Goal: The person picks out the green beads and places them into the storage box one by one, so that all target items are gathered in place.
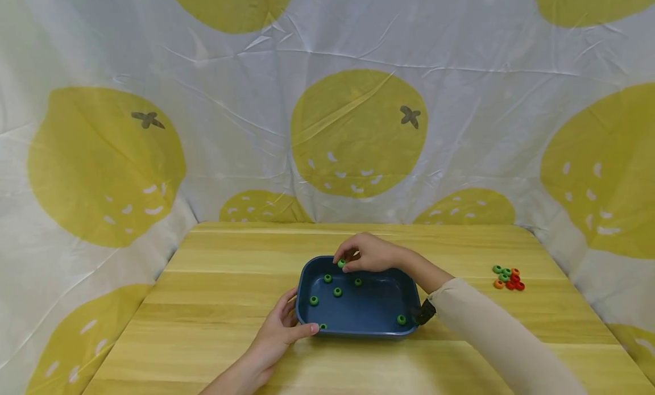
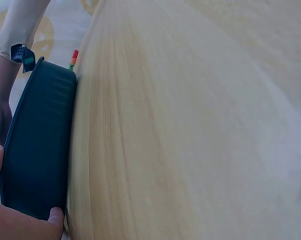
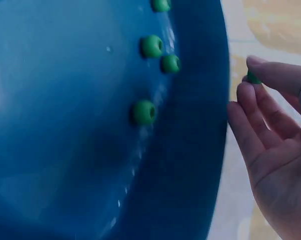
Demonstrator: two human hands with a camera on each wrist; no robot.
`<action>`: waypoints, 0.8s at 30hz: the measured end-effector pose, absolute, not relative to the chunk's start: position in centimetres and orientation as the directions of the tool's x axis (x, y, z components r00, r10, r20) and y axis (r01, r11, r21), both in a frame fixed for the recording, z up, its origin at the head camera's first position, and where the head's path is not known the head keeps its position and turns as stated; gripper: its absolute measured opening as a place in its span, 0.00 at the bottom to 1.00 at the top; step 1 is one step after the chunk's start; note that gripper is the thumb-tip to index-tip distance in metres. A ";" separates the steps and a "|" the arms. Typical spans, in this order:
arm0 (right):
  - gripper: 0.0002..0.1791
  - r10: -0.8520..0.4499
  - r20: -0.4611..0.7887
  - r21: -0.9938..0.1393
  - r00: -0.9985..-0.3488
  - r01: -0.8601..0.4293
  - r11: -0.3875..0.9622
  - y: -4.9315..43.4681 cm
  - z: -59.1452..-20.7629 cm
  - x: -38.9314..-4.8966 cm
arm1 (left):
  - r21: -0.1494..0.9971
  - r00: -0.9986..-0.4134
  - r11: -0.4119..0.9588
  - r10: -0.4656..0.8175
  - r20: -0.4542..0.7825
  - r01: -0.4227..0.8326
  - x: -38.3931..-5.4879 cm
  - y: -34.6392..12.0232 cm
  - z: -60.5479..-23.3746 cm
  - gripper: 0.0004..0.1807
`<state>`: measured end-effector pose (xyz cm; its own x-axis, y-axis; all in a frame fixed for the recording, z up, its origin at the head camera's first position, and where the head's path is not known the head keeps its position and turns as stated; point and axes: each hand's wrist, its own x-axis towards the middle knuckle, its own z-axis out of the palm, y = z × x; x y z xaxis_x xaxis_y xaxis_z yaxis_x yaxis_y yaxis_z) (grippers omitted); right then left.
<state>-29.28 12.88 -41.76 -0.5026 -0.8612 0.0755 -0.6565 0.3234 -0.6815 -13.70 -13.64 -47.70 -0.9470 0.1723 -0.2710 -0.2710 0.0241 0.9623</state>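
Note:
A dark blue rectangular basin [image 1: 358, 312] stands on the table, with several green beads [image 1: 337, 292] scattered over its floor. My left hand [image 1: 278, 331] grips its near left corner, thumb on the rim and fingers against the outer wall [image 2: 38, 135]. Above the far rim, my right hand [image 1: 372, 253] pinches one green bead [image 1: 341, 263] between thumb and fingertips. In the right wrist view that bead [image 3: 253, 77] is partly covered by the fingers, and more green beads [image 3: 144, 112] lie along the basin's inner edge.
To the right on the wooden table [image 1: 230, 270] lies a small cluster of green, orange and red beads [image 1: 510, 277]. A cloth with a lemon print [image 1: 358, 133] hangs behind the table. A black strap piece [image 1: 425, 312] hangs from the right sleeve beside the basin's right end.

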 end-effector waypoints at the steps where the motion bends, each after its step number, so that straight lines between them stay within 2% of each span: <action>1: 0.13 -0.864 0.081 -0.673 -0.497 -0.667 0.320 12.4 -41.8 -29.3 | 0.963 -0.948 0.025 0.171 -0.270 -0.270 -13.7 -13.7 -47.7 0.53; 5: 0.13 -0.876 0.087 -0.666 -0.475 -0.682 0.304 11.0 -42.1 -29.4 | 0.963 -0.947 0.021 0.175 -0.269 -0.269 -13.7 -13.7 -47.6 0.53; 10: 0.14 -0.864 0.080 -0.674 -0.496 -0.665 0.320 10.2 -41.9 -29.2 | 0.965 -0.947 0.012 0.187 -0.261 -0.264 -13.6 -13.6 -47.6 0.53; 24: 0.11 -0.856 0.061 -0.711 -0.513 -0.625 0.323 12.2 -42.3 -28.8 | 0.965 -0.949 0.022 0.176 -0.261 -0.261 -13.7 -13.6 -47.8 0.54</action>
<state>-28.80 12.20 -42.28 -0.5127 -0.8564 0.0613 -0.6247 0.3231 -0.7108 -13.73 -13.62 -47.77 -0.9493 0.1758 -0.2605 -0.2607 0.0224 0.9651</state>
